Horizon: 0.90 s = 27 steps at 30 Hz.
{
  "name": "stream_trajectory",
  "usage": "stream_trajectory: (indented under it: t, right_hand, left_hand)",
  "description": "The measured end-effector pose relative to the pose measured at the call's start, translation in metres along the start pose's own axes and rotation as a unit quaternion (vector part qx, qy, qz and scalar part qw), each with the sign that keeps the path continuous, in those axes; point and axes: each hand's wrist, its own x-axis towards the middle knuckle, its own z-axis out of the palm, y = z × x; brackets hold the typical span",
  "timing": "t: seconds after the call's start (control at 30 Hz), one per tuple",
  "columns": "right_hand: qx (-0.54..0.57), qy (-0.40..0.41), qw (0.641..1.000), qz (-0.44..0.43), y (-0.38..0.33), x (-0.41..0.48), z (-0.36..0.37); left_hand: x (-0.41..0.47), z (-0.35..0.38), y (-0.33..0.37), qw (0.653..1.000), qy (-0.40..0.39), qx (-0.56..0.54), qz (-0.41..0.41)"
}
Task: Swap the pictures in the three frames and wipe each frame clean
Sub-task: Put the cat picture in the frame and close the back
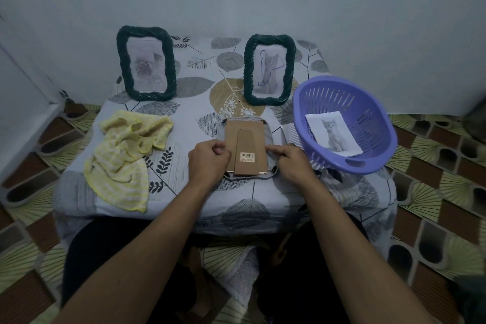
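Observation:
Two dark green rope-edged frames stand at the back of the table: the left frame point(146, 63) shows a flower picture, the right frame point(268, 70) a kitten picture. A third frame point(246, 147) lies face down in the middle, its brown cardboard back and stand up. My left hand point(209, 160) pinches the back's left edge. My right hand point(289, 163) presses fingers on its right edge. A yellow striped cloth point(126, 155) lies crumpled at the left. A loose kitten picture point(332, 133) rests inside a purple basket point(381, 155).
The small table wears a grey leaf-print cover point(200, 87) that hangs over its edges. Pale walls close in behind and at the left. Patterned floor tiles point(434, 192) surround the table. My dark-clothed knees sit under the near edge.

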Motion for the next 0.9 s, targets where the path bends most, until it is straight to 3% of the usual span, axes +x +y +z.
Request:
stream_trajectory:
  t: [0.2, 0.43, 0.6, 0.8, 0.9]
  right_hand:
    - [0.041, 0.012, 0.999, 0.006, -0.01, -0.001, 0.002]
    - [0.017, 0.008, 0.999, -0.035, -0.02, 0.006, 0.014]
    - [-0.05, 0.037, 0.998, -0.005, -0.016, 0.006, 0.02]
    - [-0.125, 0.06, 0.99, 0.02, -0.015, 0.002, 0.022]
    - [-0.094, 0.058, 0.993, 0.04, -0.015, 0.003, 0.022]
  left_hand:
    - [-0.001, -0.004, 0.008, 0.997, 0.018, -0.076, 0.006]
    - [0.016, -0.018, 0.002, 0.968, 0.033, -0.231, -0.093]
    - [0.03, -0.038, -0.018, 0.974, 0.111, -0.159, -0.121]
    - [0.034, -0.048, -0.027, 0.983, 0.114, -0.071, -0.123]
    - [0.034, -0.051, -0.029, 0.991, 0.081, -0.029, -0.106]
